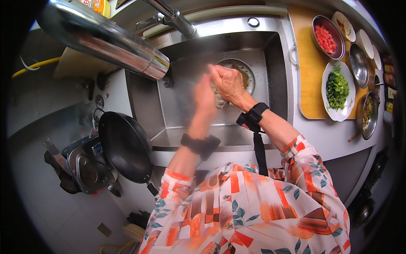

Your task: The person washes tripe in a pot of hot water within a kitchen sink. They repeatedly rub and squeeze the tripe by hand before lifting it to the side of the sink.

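Over the stainless-steel sink (184,111), my two hands are close together. My left hand (205,96) is blurred by motion, its fingers pointing towards the tap. My right hand (229,82) is curled, its knuckles facing up; whether anything is inside it is hidden. Beneath and between the hands is a pale, brownish, wrinkled mass (221,101), partly covered, whose kind I cannot tell. Behind my right hand, on the sink floor, stands a round metal bowl (252,79) with brownish liquid and foam at its edge.
A large chrome faucet spout (120,44) reaches over the sink's left side. At left hangs a black wok (123,146). On the right, a wooden board (304,85) carries a plate of chopped greens (338,87), a bowl of diced red pieces (326,39) and an empty metal bowl (359,65).
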`<state>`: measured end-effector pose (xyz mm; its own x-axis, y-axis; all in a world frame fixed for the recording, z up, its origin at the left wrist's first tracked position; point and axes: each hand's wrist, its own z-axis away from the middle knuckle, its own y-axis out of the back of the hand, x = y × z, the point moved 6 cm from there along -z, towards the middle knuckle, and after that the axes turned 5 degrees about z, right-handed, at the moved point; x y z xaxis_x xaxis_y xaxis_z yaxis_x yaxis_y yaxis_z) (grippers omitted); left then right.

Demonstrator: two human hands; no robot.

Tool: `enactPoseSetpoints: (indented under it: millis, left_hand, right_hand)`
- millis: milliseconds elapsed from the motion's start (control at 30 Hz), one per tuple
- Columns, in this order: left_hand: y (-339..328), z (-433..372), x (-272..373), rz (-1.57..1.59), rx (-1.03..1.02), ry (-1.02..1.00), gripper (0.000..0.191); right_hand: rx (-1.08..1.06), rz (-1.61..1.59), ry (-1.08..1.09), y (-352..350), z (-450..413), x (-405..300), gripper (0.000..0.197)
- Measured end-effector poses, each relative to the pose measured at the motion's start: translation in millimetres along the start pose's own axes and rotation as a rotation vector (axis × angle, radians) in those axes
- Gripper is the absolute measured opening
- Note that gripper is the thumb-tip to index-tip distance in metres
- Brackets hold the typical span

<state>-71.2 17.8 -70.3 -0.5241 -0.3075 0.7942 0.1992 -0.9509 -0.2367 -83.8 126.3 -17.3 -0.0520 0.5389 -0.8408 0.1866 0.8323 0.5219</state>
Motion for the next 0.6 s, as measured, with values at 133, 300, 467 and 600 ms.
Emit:
enactPoseSetpoints:
  millis: [133, 300, 467, 600]
  left_hand:
    - [5.5, -2.5, 30.5, -0.102, -0.286, -0.092, 0.038]
    - [-8.4, 7.6, 3.0, 0.048, 0.026, 0.181, 0.033]
    - [13.9, -4.8, 15.8, 0.213, -0.346, 0.08, 0.035]
    - [2.3, 5.0, -1.8, 0.05, 0.041, 0.156, 0.034]
  right_hand:
    - [0.188, -0.134, 0.27, 6.0, 19.2, -60.8, 0.019]
    - [-0.027, 0.117, 0.044, -6.3, -1.0, 10.1, 0.011]
    - [0.216, -0.046, 0.309, -6.2, 21.2, -51.1, 0.015]
    - [0.039, -0.014, -0.068, -3.6, -2.5, 4.7, 0.03]
